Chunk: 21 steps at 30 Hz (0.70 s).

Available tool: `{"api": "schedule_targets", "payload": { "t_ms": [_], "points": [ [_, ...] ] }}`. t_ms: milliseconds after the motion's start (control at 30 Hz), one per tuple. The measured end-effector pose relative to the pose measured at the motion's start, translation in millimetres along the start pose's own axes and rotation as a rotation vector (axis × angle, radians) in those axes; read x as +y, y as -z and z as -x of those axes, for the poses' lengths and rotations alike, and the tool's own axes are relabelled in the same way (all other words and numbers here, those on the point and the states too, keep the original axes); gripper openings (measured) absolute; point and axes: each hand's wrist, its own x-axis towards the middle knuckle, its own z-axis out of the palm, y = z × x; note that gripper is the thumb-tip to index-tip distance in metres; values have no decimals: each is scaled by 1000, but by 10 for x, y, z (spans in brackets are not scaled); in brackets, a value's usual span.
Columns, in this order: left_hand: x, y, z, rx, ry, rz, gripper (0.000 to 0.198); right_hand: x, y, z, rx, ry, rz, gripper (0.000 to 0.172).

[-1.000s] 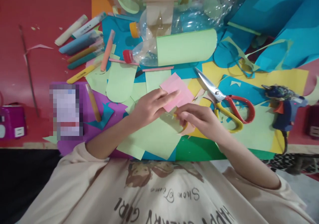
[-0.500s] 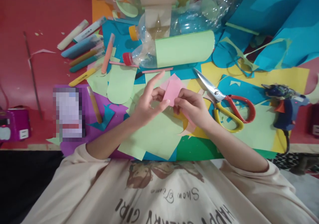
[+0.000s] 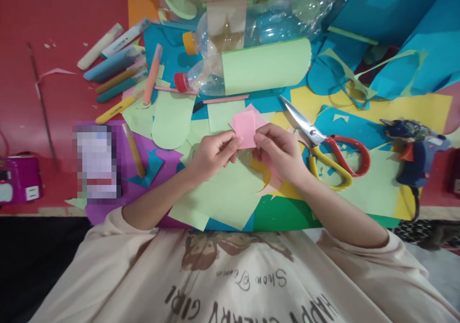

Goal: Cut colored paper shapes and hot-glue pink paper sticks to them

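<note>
A small pink piece of paper (image 3: 246, 129) is held up between my two hands. My left hand (image 3: 214, 155) pinches its lower left edge between thumb and fingers. At the right edge, my right hand (image 3: 278, 149) grips it the same way. More pink paper shows behind the piece, partly hidden by it. Below my hands lies light green paper (image 3: 223, 193). Scissors (image 3: 318, 138) with one red and one yellow handle rest just right of my right hand, blades parted. Beyond my hands lies a plastic bottle (image 3: 204, 76) with a red cap, wrapped in light green paper (image 3: 268, 66).
Several markers (image 3: 115, 66) lie at the upper left. A phone (image 3: 97, 160) sits on purple paper, beside a brown marker (image 3: 133, 150). At the right is a blue glue gun (image 3: 419, 157). Another bottle (image 3: 204, 38) has an orange cap. Blue sheets (image 3: 391, 16) fill the upper right.
My left fingers, stretched out before, have closed on the pink paper's edge. The paper has turned from a slant to nearly upright, facing me.
</note>
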Motion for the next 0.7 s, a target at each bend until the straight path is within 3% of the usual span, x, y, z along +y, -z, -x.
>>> {"api": "schedule_targets", "payload": {
  "t_ms": [133,367,700],
  "points": [
    [-23,-18,9,71,-19,-31,47,33,-5,12,-9,7,-18,27],
    [-22,-49,0,-77,92,142,43,57,7,16,-55,-15,-30,30],
    [-75,-38,-9,-77,118,212,30,-18,8,14,-125,51,49,27]
  ]
}}
